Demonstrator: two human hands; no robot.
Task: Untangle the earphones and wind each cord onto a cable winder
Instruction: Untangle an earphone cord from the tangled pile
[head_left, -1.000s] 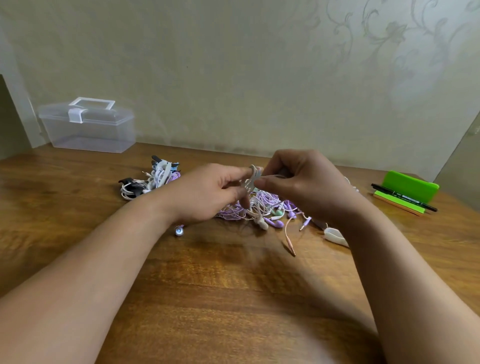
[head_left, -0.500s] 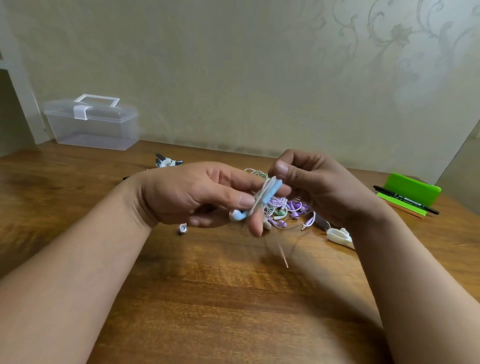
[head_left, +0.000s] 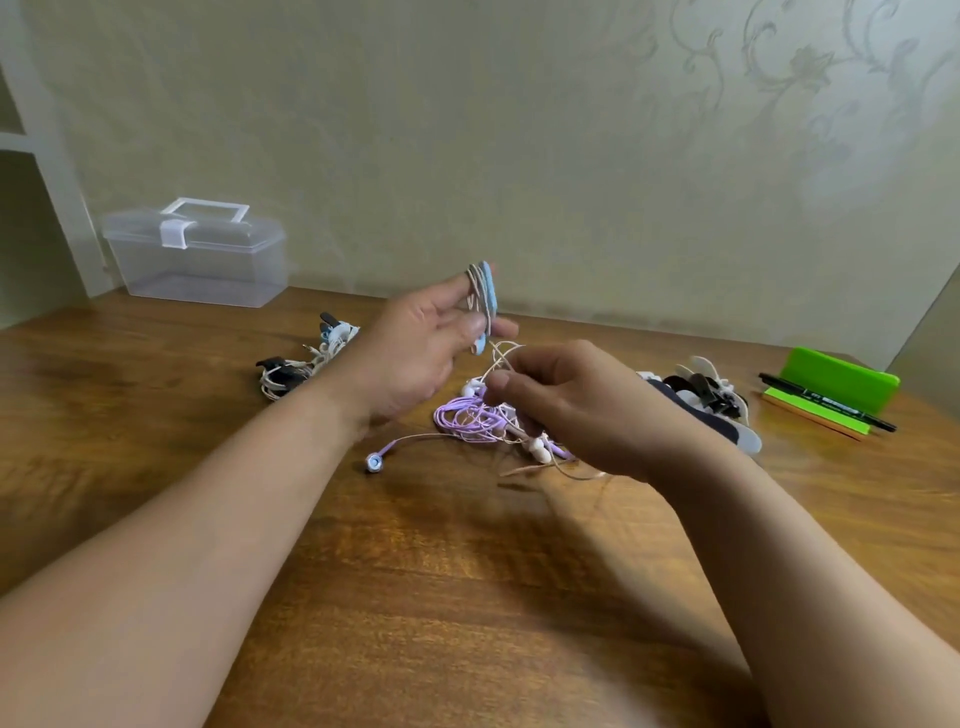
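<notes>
Blue cable winder is pinched by fingers of left hand — its trailing cord is pinched by right hand fingers, above purple earphones.

On the table, a tangle of earphones lies centre, wound sets behind it to the left, a box farther back, winders and a pen to the right.
</notes>
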